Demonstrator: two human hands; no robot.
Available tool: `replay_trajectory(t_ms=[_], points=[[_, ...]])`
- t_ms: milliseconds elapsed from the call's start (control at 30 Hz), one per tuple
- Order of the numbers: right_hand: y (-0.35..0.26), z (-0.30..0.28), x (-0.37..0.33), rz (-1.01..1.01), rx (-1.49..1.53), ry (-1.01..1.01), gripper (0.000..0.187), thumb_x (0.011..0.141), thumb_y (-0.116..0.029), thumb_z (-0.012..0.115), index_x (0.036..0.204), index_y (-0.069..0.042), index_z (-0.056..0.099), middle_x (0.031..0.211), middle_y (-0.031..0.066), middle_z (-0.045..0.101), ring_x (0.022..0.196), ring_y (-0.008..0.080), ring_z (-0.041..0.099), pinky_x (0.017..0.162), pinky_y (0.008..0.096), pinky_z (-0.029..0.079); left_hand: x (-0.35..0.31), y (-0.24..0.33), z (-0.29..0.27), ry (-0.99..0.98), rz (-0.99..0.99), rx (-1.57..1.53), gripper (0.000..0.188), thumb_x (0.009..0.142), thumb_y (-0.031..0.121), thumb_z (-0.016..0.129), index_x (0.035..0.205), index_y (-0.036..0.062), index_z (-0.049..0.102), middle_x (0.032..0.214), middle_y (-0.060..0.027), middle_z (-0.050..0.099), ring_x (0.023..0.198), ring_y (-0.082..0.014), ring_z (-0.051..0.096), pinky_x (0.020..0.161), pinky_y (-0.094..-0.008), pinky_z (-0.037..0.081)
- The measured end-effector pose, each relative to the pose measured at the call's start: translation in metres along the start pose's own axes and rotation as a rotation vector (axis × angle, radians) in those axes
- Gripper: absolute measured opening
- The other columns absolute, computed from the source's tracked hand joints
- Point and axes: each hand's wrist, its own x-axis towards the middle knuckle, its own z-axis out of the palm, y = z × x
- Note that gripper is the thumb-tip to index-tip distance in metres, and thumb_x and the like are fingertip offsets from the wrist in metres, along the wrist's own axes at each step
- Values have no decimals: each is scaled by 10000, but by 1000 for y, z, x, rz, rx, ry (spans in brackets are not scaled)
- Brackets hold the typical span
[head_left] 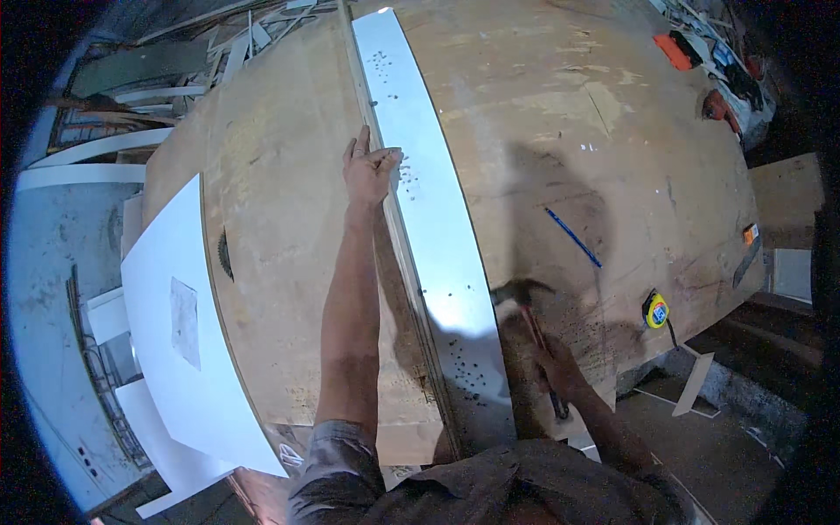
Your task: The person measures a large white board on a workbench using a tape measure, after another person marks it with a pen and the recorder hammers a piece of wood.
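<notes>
A long white panel (pixel 442 201) runs away from me across the wooden table, with small dark nails (pixel 468 372) in loose clusters on it. Along its left edge lies a thin wooden strip (pixel 407 254). My left hand (pixel 370 175) straddles this strip partway up, the thumb reaching over onto the white face beside some nails and the fingers on the far side. Low on the right, my right hand (pixel 560 367) is closed round the handle of a hammer (pixel 528 315). The hammer's dark head is by the panel's right edge, partly in shadow.
A blue pencil (pixel 573 237) and a yellow tape measure (pixel 655 310) lie on the table (pixel 490 79) to the right. Another white sheet (pixel 192 385) stands at the left, near a saw blade (pixel 225 254) in the tabletop. Scraps and bags crowd the far corners.
</notes>
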Motion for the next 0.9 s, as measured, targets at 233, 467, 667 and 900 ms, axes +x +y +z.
replay_trajectory(t_ms=[233, 467, 667, 900], points=[[-181, 10, 120, -449, 4, 240, 355, 1028, -250, 544, 1314, -40, 542, 715, 24, 554, 550, 126, 530, 517, 319, 453, 0, 1, -1, -57, -82, 88, 228, 866, 420, 728, 1021, 278, 816, 1608, -136, 354, 1472, -420, 285, 1156, -546, 311], [-265, 27, 215, -722, -276, 383, 310, 999, -230, 548, 1228, -21, 566, 728, 161, 590, 652, 275, 612, 646, 400, 503, 4, -1, -1, -145, -161, 82, 219, 877, 398, 717, 1039, 284, 810, 1660, -63, 258, 1508, -379, 235, 1146, -583, 310], [-202, 30, 207, -533, -187, 265, 309, 1012, -237, 537, 1229, -22, 584, 778, 115, 594, 725, 212, 593, 653, 386, 482, -2, 20, -11, -195, -182, 166, 222, 869, 354, 721, 1057, 269, 806, 1656, -115, 252, 1492, -399, 265, 1135, -566, 342], [-137, 36, 166, -431, -80, 330, 306, 1025, -231, 522, 1227, -7, 576, 722, 23, 570, 626, 110, 541, 577, 312, 463, -64, 31, -4, 49, -175, 25, 256, 853, 374, 734, 1052, 229, 806, 1562, -177, 412, 1425, -459, 361, 1140, -489, 379]])
